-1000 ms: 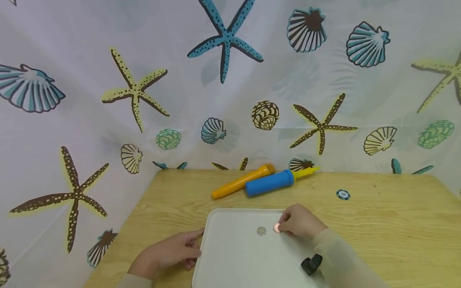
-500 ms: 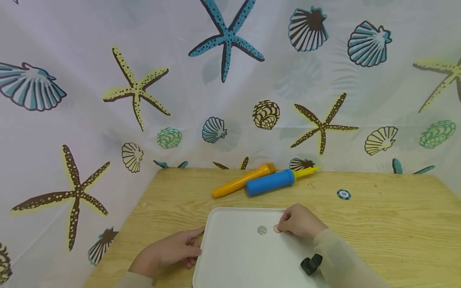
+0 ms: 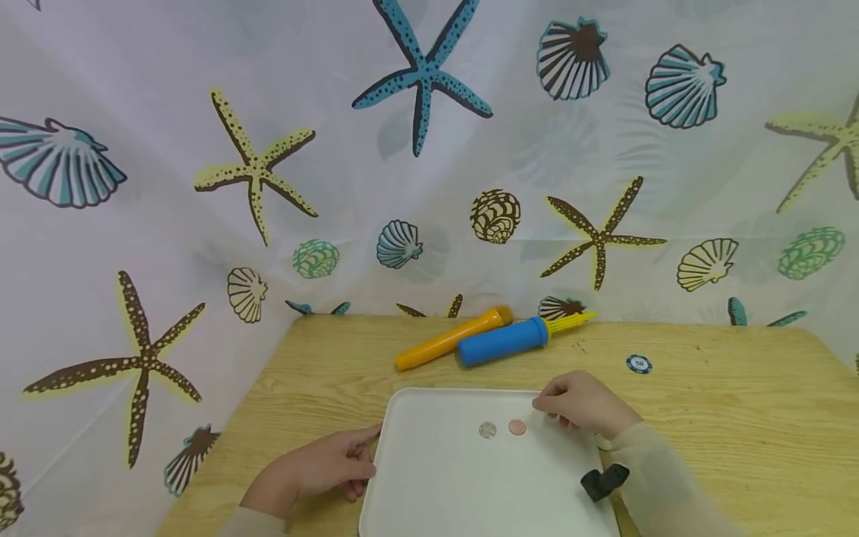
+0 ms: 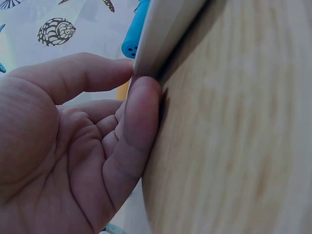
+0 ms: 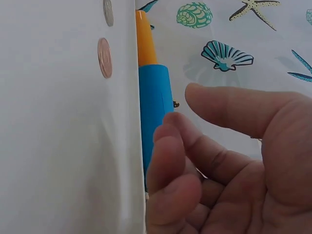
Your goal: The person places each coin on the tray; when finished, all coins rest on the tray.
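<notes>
A silver coin (image 3: 488,429) and a copper coin (image 3: 517,427) lie flat, side by side, on the white tray (image 3: 443,477). My left hand (image 3: 329,466) holds the tray's left edge, its thumb and bent fingers at the rim (image 4: 151,53) close to the wooden table. Near the tray's far right corner hovers my right hand (image 3: 580,403), just right of the copper coin. In the right wrist view its thumb (image 5: 229,105) stands apart from the loosely bent fingers (image 5: 168,161), with nothing between them.
Behind the tray lie an orange tapered stick (image 3: 452,339) and a blue hand pump (image 3: 506,343) with a yellow nozzle. A blue-edged poker chip (image 3: 639,364) sits at the back right of the table (image 3: 738,418). A curtain with printed shells and starfish (image 3: 349,201) hangs behind.
My right hand has let go of the copper coin and moved right and slightly away, leaving the coin on the tray beside the silver one. My left hand stays on the tray's edge.
</notes>
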The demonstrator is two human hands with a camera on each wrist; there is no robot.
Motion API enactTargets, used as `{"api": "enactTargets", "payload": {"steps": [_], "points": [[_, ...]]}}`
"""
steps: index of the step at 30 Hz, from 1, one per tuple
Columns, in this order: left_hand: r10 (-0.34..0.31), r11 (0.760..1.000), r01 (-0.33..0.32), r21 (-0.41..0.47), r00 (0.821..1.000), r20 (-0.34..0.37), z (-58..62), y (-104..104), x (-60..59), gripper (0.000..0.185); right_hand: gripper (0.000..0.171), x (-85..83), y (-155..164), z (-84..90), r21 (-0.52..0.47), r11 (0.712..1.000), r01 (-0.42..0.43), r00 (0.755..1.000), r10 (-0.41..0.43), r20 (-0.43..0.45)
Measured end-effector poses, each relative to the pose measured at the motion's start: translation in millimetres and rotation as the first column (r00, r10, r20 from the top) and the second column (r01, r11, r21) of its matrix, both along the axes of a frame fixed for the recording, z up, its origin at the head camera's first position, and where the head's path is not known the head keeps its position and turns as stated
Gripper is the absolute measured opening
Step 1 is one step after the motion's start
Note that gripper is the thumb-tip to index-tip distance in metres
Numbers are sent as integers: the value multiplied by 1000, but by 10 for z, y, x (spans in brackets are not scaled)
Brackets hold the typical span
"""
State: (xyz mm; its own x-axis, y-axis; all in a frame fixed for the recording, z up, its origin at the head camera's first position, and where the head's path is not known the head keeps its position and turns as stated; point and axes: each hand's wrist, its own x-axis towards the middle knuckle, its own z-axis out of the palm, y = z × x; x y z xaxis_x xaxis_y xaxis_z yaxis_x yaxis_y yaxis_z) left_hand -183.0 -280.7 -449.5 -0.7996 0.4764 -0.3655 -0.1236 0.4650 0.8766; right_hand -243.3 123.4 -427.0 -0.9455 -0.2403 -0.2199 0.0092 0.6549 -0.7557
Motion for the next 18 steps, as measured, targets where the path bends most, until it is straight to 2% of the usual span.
{"api": "enactTargets", "payload": {"steps": [18], "points": [[-3, 1000, 3, -24, 1000, -13, 8, 37, -17, 78, 18, 74, 657, -72, -20, 1000, 4, 1000, -3, 28]]}}
